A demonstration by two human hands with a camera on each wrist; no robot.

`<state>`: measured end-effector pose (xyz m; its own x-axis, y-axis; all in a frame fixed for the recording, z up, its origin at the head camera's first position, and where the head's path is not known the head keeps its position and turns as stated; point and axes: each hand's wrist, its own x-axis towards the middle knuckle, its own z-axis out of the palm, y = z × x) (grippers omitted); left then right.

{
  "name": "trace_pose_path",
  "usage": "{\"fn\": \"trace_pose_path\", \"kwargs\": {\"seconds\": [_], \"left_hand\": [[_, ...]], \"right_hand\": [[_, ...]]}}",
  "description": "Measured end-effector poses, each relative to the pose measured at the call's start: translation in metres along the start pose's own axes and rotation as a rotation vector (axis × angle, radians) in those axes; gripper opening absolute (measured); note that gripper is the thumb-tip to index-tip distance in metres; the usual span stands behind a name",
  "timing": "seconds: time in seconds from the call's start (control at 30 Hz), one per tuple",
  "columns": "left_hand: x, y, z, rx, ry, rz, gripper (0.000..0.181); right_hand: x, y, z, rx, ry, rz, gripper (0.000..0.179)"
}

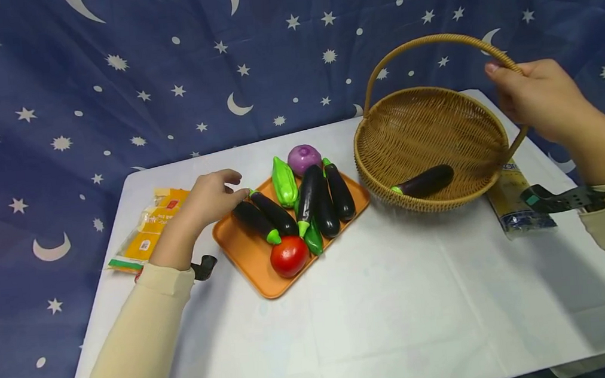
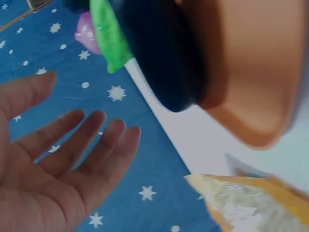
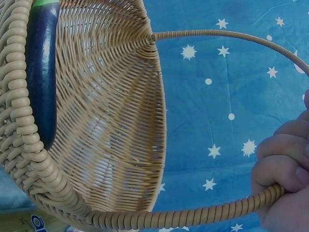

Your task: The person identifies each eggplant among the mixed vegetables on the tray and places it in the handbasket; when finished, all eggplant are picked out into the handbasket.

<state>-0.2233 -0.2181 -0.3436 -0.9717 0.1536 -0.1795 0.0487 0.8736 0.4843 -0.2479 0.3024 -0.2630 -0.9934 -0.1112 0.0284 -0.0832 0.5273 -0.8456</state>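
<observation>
My right hand (image 1: pixel 540 96) grips the handle (image 3: pixel 193 215) of a wicker basket (image 1: pixel 433 135), which tilts toward me. One dark eggplant (image 1: pixel 427 181) lies inside against the near wall. Over the left end of an orange tray (image 1: pixel 256 280), my left hand (image 1: pixel 211 196) reaches above an eggplant (image 1: pixel 253 220), fingers apart and loosely bent. In the left wrist view that hand's palm (image 2: pixel 43 198) shows nothing held. Several more eggplants, a green pepper (image 1: pixel 284 181), a purple onion (image 1: pixel 304 159) and a red tomato (image 1: pixel 289 256) crowd the tray.
A yellow plastic package (image 1: pixel 149 232) lies left of the tray, partly behind the left forearm. Another package (image 1: pixel 519 200) sits at the right, under the basket's edge. A blue curtain (image 1: pixel 269 54) with stars and moons hangs behind the white table (image 1: pixel 401 324).
</observation>
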Motion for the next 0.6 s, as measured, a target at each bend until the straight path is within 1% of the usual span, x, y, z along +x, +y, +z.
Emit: {"fn": "trace_pose_path", "kwargs": {"seconds": [0.2, 0.33, 0.5, 0.6], "left_hand": [[-0.001, -0.015, 0.013, 0.006, -0.05, 0.027, 0.048], [-0.001, -0.023, 0.021, -0.001, -0.094, 0.061, 0.048], [-0.002, -0.028, 0.027, -0.018, -0.144, 0.103, 0.058], [-0.001, -0.03, 0.03, 0.0, -0.168, 0.136, 0.062]], "right_hand": [[0.0, 0.001, -0.001, 0.013, -0.012, 0.013, 0.067], [-0.001, 0.002, 0.0, 0.02, -0.011, 0.011, 0.066], [0.0, 0.002, 0.001, 0.0, 0.003, 0.012, 0.067], [-0.001, 0.002, 0.0, -0.003, 0.013, 0.008, 0.066]]}}
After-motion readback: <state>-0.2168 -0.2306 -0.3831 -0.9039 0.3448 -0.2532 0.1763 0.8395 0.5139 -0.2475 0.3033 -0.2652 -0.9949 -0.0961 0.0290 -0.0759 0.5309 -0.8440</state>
